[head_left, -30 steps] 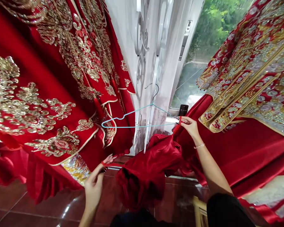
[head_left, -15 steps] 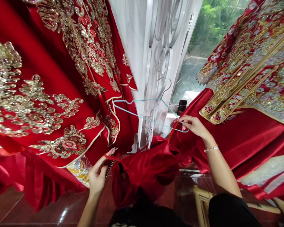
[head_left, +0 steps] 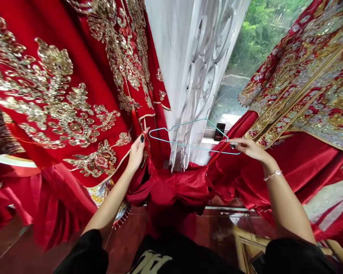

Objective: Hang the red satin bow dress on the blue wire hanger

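Head view: the left hand [head_left: 136, 154] is pinching the left strap [head_left: 151, 158] of the red satin garment [head_left: 180, 186]; the right hand [head_left: 247, 147] is pinching the pale blue hanger [head_left: 190, 146] near its end, apparently with the right strap [head_left: 213, 158]. The garment is hanging slack below and between both hands, seemingly soft, light and slippery; the straps are offering the surest hold.

Outside the window [head_left: 233, 93], leaves [head_left: 258, 40] glow green; white curly bars [head_left: 199, 58] rise beside it, over shiny red floor tiles [head_left: 131, 232].
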Demonstrator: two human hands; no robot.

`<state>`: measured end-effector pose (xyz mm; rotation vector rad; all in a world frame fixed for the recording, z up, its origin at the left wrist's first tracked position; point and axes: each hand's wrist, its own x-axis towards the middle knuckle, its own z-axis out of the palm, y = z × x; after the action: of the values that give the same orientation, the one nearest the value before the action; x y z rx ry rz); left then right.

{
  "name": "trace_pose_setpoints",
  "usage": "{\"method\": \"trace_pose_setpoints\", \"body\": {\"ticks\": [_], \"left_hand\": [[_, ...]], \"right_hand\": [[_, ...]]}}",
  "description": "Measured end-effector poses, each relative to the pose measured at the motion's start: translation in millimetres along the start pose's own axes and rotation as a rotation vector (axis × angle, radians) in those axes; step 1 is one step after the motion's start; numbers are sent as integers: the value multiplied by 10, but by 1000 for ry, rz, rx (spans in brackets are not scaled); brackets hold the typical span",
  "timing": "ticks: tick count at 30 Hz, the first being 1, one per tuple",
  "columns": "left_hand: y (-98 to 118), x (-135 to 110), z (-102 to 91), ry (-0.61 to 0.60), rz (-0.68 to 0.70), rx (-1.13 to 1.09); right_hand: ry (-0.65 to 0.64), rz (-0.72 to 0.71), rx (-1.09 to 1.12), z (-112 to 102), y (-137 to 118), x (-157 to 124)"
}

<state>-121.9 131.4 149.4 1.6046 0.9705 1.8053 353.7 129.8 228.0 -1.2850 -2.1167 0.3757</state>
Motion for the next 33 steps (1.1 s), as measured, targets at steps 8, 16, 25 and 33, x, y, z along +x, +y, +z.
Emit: {"method": "trace_pose_setpoints", "body": {"ticks": [8, 16, 25, 33], "left_hand": [[185, 397, 45, -156, 81, 83], [277, 339, 9, 58, 132, -15], [315, 283, 4, 112, 136, -19], [529, 399, 214, -76, 101, 48]], "right_hand": [[135, -11, 19, 105, 137, 72], [159, -7, -19, 94, 54, -24], [141, 7, 2, 93, 40, -51], [183, 5, 18, 149, 92, 9]]}}
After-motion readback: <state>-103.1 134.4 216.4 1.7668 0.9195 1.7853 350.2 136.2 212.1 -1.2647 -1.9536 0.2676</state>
